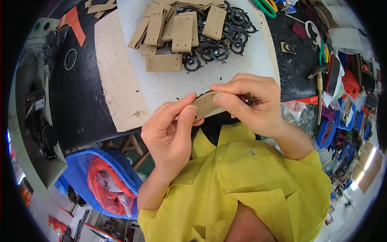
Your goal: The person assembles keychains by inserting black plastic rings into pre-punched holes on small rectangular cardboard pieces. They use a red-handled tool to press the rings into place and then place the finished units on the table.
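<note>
Between my two hands, just in front of the work table's near edge, is a tan leather strip (206, 106). My left hand (171, 127) pinches its left end between thumb and fingers. My right hand (254, 105) grips the other end, thumb on top. Something small, dark and reddish pokes out among the right hand's curled fingers; I cannot make out what it is. Beyond my hands lies a heap of flat tan leather pieces (182, 34) with small holes at their ends. Black ring-shaped fittings (216, 52) with metal bits lie tangled beside and under them.
A white board (161, 90) lies over a beige sheet (115, 80) on the black table (82, 101). A hammer (319, 76), cords and one tan piece with a black ring (288, 48) lie at right. Below left stands a blue bin (76, 171) holding a red bag.
</note>
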